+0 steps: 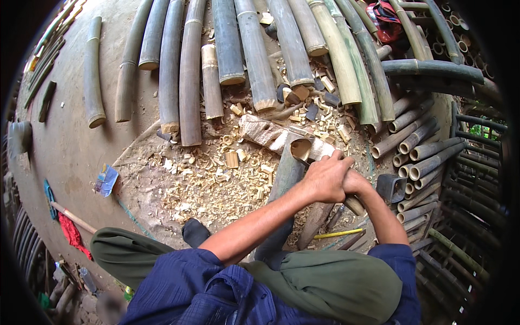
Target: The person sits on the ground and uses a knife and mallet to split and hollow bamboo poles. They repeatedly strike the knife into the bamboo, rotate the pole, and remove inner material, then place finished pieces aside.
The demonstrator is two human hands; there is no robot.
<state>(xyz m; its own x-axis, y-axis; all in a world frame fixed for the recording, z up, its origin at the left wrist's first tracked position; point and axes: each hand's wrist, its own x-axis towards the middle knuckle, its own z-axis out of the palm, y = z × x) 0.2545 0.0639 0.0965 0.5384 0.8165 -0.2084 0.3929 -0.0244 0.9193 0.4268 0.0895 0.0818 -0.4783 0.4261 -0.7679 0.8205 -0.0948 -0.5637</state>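
A thick bamboo tube (286, 176) slants up from between my legs. Its hollow open end faces away from me and rests by a pale, chipped wood block (265, 132). Both my hands are together just right of that end. My left hand (326, 177) is closed over a knife, its dark blade reaching to the tube's rim. Against it, my right hand (355, 183) is closed too, and the knife's wooden handle (355, 206) sticks out below it. My fingers hide the middle of the knife, and how deep the blade sits cannot be seen.
Bamboo chips (216, 187) litter the ground cloth. Long bamboo poles (254, 59) lie along the far side; cut tubes (425, 168) are stacked at the right beside a dark square container (391, 188). A yellow strip (338, 234) lies near my right knee, a red cloth (73, 234) far left.
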